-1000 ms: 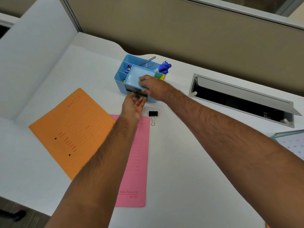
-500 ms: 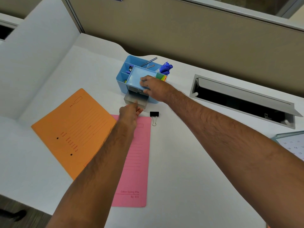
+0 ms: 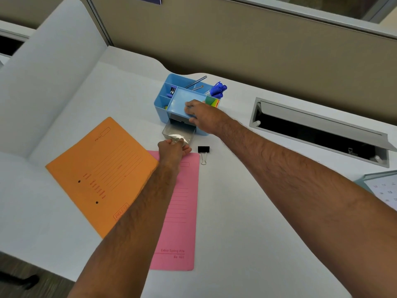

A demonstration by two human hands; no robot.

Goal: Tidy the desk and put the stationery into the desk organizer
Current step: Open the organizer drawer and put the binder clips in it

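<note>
While the pink folder point(image 3: 179, 211) lies nearest on the white desk point(image 3: 247, 211), its printed footer reads roughly "Spring File" with a number line under it, the first word too blurred to trust. Partly over its left edge sits the orange folder point(image 3: 101, 168), which carries ruled lines and a red stamp I cannot read. Both look like thin card: light, flexible, best lifted by an edge.

Just beyond the pink folder's top, the left hand point(image 3: 173, 150) has its fingers closed on the front lip of the clear drawer point(image 3: 179, 132), which stands pulled out from the base of the blue desk organizer point(image 3: 182, 102). The drawer appears to be thin, rigid plastic, light and a bit slick, so the front lip is the sensible hold.

Beside that hand, on bare desk, the black binder clip point(image 3: 203, 152) lies with its wire handles pointing toward the camera. It is small, stiff and springy; I would pinch it by the black body.

Farther on, the right hand point(image 3: 202, 117) presses down on the organizer's front right corner, fingers curled over its tray edge, likely steadying it. Blue markers point(image 3: 218, 90) and pencils point(image 3: 195, 82) stand in the rear compartments. At far right, an open cable hatch point(image 3: 318, 134).
</note>
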